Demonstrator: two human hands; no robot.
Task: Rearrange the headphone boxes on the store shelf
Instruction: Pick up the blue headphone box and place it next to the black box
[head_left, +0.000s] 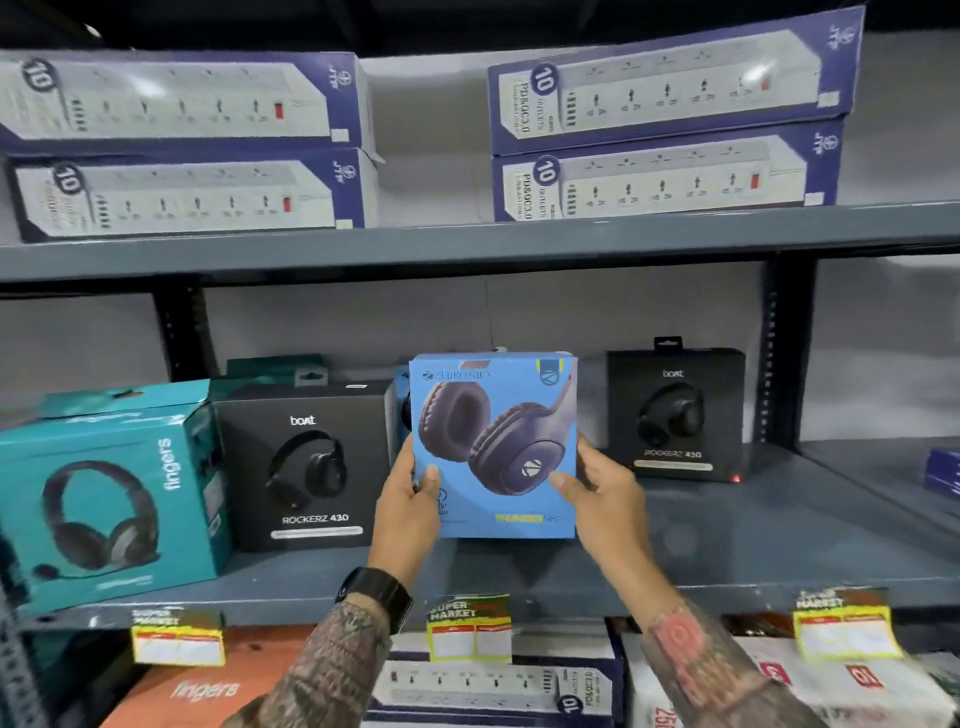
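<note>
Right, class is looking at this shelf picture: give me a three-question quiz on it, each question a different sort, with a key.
1. True or false: both hands hold the blue box.
2. Which brand is printed on the black box just left of the blue box? A) fingers B) boat C) Zebronics
3. Fill in: the upper shelf carries four boxes of power ____.

Key
1. True: the left hand and right hand grip its two side edges, thumbs on the front.
2. B. The teal box further left says fingers.
3. Strips: two stacked at the left, two at the right.
</note>
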